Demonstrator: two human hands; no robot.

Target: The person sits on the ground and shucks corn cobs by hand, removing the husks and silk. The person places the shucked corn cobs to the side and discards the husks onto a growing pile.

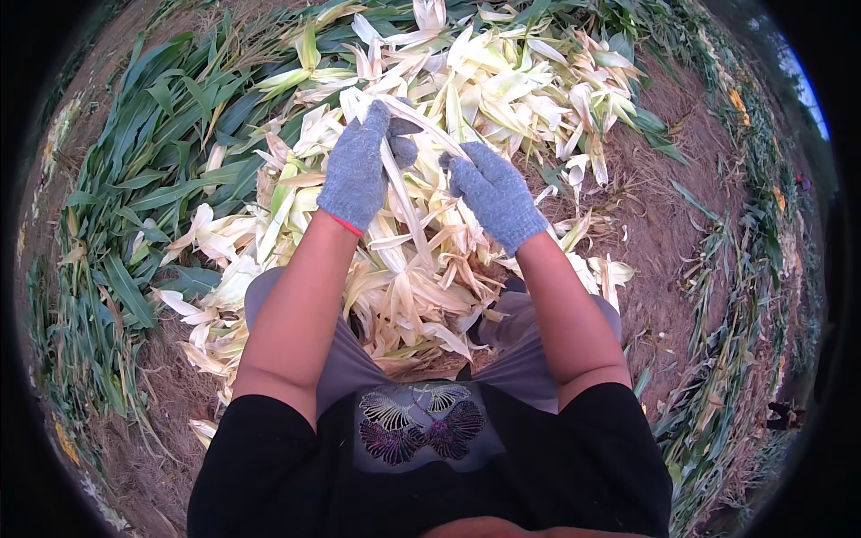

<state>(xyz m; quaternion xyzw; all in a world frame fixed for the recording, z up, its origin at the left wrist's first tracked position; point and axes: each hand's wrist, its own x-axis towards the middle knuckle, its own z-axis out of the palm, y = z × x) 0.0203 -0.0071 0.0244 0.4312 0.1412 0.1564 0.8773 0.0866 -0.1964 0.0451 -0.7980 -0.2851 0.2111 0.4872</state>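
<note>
My left hand (363, 161), in a grey knitted glove with a red cuff edge, is closed around the pale corn husks (357, 104) at its fingertips. A dark pointed thing, too unclear to name, sticks out beside its thumb. One long husk strip (409, 208) hangs down from this hand. Another pale husk strip (430, 128) runs from there to my right hand (494, 191), gloved in the same grey knit, whose thumb and fingers pinch the strip's end. Beneath both hands lies a heap of loose corn husks (498, 87), cream, yellow-green and partly brown.
Cut green corn stalks and leaves (155, 148) lie in a thick layer at the left and top. Bare brown soil (666, 202) shows at the right, with a row of stalks (733, 289) beyond. Yellow corn ears (738, 104) lie near the far right. My knees flank the husk heap.
</note>
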